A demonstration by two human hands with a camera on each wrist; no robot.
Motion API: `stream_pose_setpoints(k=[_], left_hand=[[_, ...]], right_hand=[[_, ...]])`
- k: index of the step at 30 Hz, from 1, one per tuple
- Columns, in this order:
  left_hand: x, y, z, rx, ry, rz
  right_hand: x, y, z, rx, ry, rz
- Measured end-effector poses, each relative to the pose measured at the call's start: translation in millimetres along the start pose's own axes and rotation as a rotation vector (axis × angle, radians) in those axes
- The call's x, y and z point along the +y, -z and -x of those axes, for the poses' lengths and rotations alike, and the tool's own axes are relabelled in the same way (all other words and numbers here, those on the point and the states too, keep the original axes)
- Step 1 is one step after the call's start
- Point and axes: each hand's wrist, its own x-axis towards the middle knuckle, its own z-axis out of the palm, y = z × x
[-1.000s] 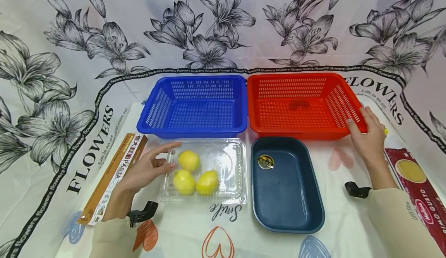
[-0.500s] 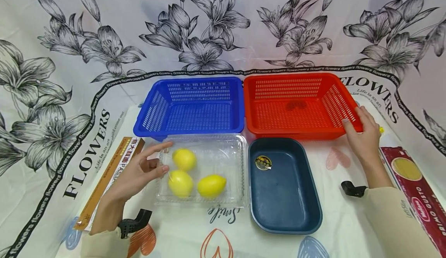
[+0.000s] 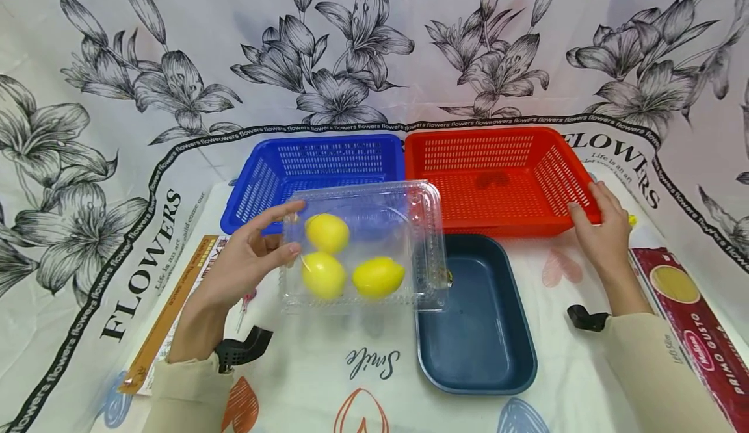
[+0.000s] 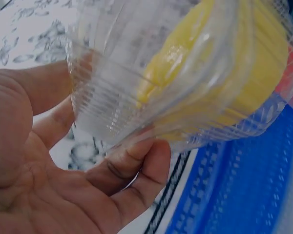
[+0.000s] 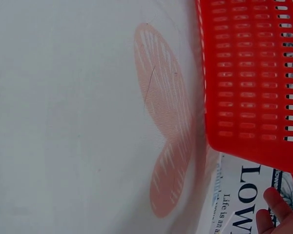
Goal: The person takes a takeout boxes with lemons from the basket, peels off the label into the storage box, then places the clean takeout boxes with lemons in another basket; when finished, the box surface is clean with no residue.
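Observation:
My left hand (image 3: pixel 248 257) pinches the left edge of a clear plastic clamshell box (image 3: pixel 389 222), raised above the table. Three lemons lie inside: an upper one (image 3: pixel 326 233), a lower-left one (image 3: pixel 323 275) and one farther right (image 3: pixel 378 277). The left wrist view shows fingers and thumb at the box's ridged end, a lemon (image 4: pixel 224 63) close behind the plastic. My right hand (image 3: pixel 603 231) holds the front right corner of the red basket (image 3: pixel 497 230), thumb at the rim. In the right wrist view, only a few fingertips of it show, beside the basket (image 5: pixel 254 97).
Behind the box stands a blue basket (image 3: pixel 248 192), partly covered by it. A dark blue tray (image 3: pixel 476 329) lies below the red basket, its left edge overlapped by the box. A pasta carton (image 3: pixel 170 309) lies left, a maroon packet (image 3: pixel 696 322) right. A small pink item (image 3: pixel 248 295) shows near my left wrist.
The clamshell box with the lemons has risen off the table in my left hand and shifted right and toward the baskets. My right hand stays at the red basket's corner.

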Motion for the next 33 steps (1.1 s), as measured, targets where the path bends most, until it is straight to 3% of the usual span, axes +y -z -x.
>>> stream_pose_setpoints(k=[7,15,25,33], left_hand=[[17.7,-13.2,-36.8,-0.008,0.026,0.014],[31.3,-27.8,-78.0,-0.028,-0.015,0.015],[42.0,-48.2,-117.9,-0.034,-0.049,0.033],[45.0,-62.2,-140.5,-0.049,-0.051,0.032]], right_hand=[[2,0,2,-0.006,-0.005,0.01],[3,-1,2,0.0,-0.012,0.002],[4,-2,1,0.009,0.002,-0.003],[8,-4,1,0.027,0.023,0.0]])
